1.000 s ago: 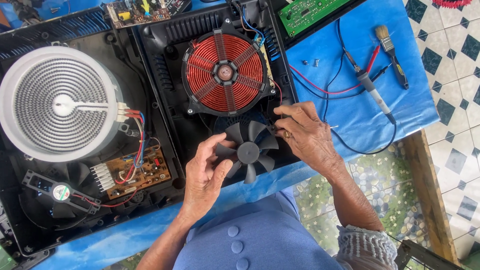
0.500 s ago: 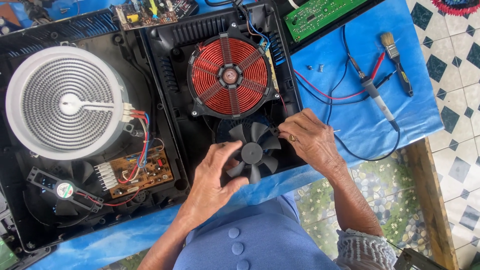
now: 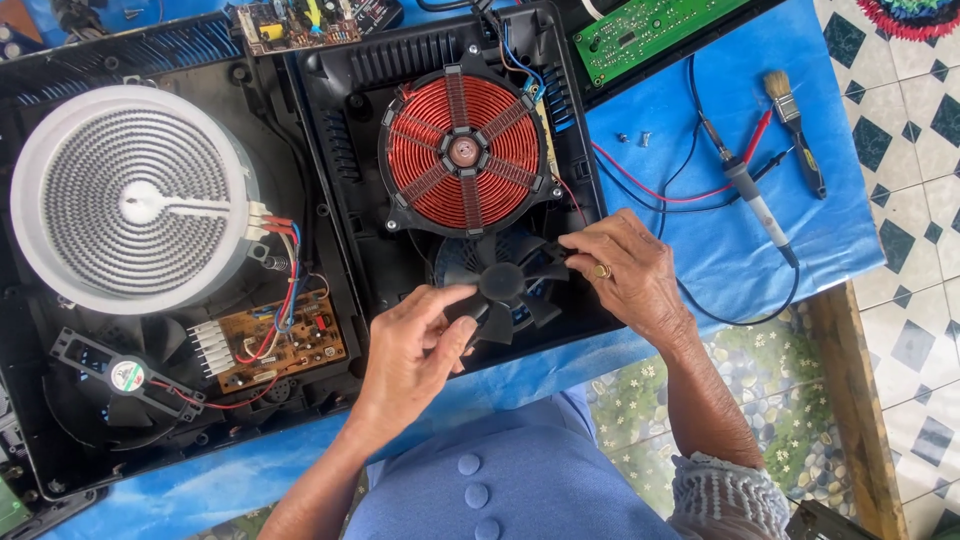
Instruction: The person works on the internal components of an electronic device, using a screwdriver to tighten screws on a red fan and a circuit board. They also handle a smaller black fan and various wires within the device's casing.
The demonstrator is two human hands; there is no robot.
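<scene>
Blue-covered counter [image 3: 700, 250] is carrying an opened black cooker; left hand [image 3: 415, 350] and right hand [image 3: 625, 270] are pinching the black plastic fan [image 3: 505, 285], steadying it over its bay.

Black fan [image 3: 505, 285], copper-red coil [image 3: 462, 152], white ringed heater [image 3: 135, 200], green board [image 3: 650, 35], blue cloth [image 3: 700, 240], checkered tile floor [image 3: 915, 160].

The cooling fan [image 3: 505, 285] sat in the open cooker housing [image 3: 340, 150] near the bench's [image 3: 830, 240] front edge, just before the induction coil [image 3: 462, 152]. The radiant heating element [image 3: 135, 200] lay left of the coil, a circuit board [image 3: 280, 345] before it. Toward the right edge lay a soldering iron [image 3: 755, 205] and a brush [image 3: 795, 130].
</scene>
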